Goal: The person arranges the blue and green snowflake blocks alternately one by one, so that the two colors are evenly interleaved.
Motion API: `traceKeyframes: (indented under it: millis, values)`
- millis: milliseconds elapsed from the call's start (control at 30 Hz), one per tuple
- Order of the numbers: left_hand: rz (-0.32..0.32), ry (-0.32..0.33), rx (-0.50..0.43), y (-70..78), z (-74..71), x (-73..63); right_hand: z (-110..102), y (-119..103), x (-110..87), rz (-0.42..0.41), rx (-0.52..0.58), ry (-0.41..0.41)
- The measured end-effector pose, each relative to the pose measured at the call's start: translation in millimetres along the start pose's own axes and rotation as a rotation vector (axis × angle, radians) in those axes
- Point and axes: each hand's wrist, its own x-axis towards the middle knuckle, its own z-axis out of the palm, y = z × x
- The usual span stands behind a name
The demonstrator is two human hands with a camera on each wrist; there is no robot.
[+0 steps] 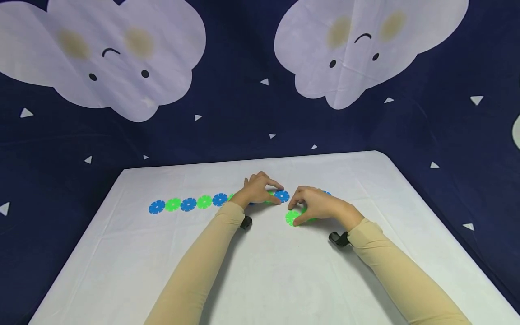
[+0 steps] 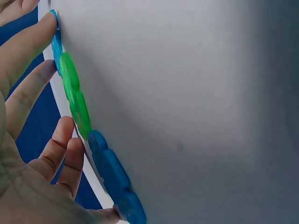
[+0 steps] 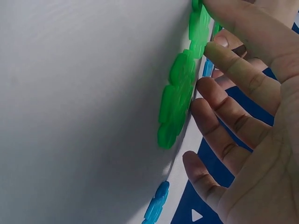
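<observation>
A row of flat, notched plastic discs, blue and green in turn, lies across the white table. At the row's right end my left hand pinches a blue disc between thumb and index finger; a green disc adjoins it in the left wrist view. My right hand, nearer the front, pinches a green disc by its edges. Another green disc lies against that one under the right palm. Beyond the right hand a blue disc is mostly hidden. My left hand covers the row's middle.
The row's left part starts with a blue disc and a green disc. White cloth covers the table. Behind it hangs a dark blue backdrop with clouds and small triangles. A black wrist device sits by the right sleeve.
</observation>
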Motion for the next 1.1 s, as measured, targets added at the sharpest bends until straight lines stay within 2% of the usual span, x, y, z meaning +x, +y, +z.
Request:
traceKeyframes:
  millis: [1100]
  values:
    - [-0.044, 0.024, -0.045, 2.0, 3.2, 0.5, 1.0, -5.6, -1.6, 0.001, 0.024, -0.048]
